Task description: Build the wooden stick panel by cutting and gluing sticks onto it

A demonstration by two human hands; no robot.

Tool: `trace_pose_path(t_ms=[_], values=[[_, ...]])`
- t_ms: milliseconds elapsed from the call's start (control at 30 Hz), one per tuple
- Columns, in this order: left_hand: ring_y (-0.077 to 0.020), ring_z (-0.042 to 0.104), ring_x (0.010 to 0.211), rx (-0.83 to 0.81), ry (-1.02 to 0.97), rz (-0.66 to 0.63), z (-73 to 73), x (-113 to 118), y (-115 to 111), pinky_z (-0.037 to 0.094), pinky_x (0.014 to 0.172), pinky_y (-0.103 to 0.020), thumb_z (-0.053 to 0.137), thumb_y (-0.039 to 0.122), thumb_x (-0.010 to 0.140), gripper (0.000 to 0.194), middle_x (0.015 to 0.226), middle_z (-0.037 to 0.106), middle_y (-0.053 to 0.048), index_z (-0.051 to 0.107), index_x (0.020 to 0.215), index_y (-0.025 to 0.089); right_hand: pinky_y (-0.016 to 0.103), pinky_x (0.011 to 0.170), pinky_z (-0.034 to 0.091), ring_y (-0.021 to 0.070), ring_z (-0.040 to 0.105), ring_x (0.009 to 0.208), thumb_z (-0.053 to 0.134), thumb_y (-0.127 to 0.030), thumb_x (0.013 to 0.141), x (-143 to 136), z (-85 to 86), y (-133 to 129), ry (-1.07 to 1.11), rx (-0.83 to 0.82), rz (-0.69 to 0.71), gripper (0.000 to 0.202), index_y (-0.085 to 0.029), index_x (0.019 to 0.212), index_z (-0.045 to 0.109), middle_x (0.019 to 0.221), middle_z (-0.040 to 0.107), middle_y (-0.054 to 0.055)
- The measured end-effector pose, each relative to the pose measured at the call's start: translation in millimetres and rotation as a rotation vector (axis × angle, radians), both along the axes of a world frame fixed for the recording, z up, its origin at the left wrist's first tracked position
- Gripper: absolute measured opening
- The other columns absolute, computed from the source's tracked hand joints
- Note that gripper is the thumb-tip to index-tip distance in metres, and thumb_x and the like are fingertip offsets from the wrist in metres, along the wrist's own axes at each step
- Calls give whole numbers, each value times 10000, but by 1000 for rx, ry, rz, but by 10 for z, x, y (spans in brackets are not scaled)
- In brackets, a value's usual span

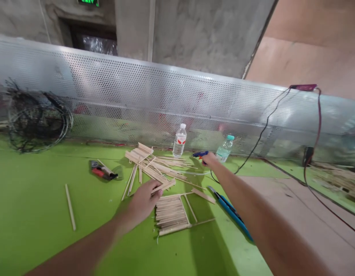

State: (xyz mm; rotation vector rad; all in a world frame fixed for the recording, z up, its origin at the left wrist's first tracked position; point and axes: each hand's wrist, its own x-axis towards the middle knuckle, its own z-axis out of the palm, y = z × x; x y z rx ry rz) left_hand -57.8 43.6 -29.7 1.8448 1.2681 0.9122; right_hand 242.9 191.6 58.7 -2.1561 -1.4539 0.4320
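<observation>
My left hand (142, 203) is closed on a short flat wooden strip (166, 185), pinched between thumb and fingers. Just below it on the green surface lies a small panel of wooden sticks (170, 211), joined side by side, with an open frame at its right. My right hand (210, 159) reaches farther out, its fingers wrapped round a blue glue gun (199, 154) with an orange trigger. Loose wooden sticks (174, 174) spread between both hands, beside a small built wooden piece (139, 153). A loose strip (203, 196) rests near the panel's upper right corner.
A clear bottle (180, 142) and a green-capped bottle (224, 149) stand before the perforated metal screen (131, 92). A blue utility knife (233, 214) lies under my right forearm. Red-and-black pliers (99, 171), a lone stick (70, 207) and coiled wire (36, 119) are leftward.
</observation>
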Motion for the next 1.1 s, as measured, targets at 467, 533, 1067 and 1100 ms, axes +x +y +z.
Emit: trace_pose_path(t_ms=[467,533,1067,1100], values=[[-195,596,701,17,68,2,-33,-29,23,499,610,-337,560,462,994,249,886,686,-48,694,972,253,358,895,550,204,709,964,614,-241,983,51,-215,-1313,-299,81,541,169,-205,1089,741,1091,762,72],[-185,581,675,33,98,-7,-58,-38,25,479,585,-324,536,535,995,325,876,683,-51,688,1000,249,318,788,548,201,722,902,548,-242,998,-39,-252,-1652,-295,85,621,218,-244,1047,760,1051,780,48],[-183,589,690,20,205,45,-34,-17,-11,492,594,-328,513,442,1015,247,853,672,-28,690,985,273,387,824,498,282,675,990,559,-211,941,347,-604,-1543,-388,39,612,202,-209,1049,729,1021,749,99],[-180,584,689,19,207,43,-26,-12,-10,491,599,-326,513,426,1016,239,855,668,-28,687,980,266,385,822,501,278,675,987,549,-206,943,362,-603,-1537,-384,42,619,199,-207,1043,722,1016,745,96]])
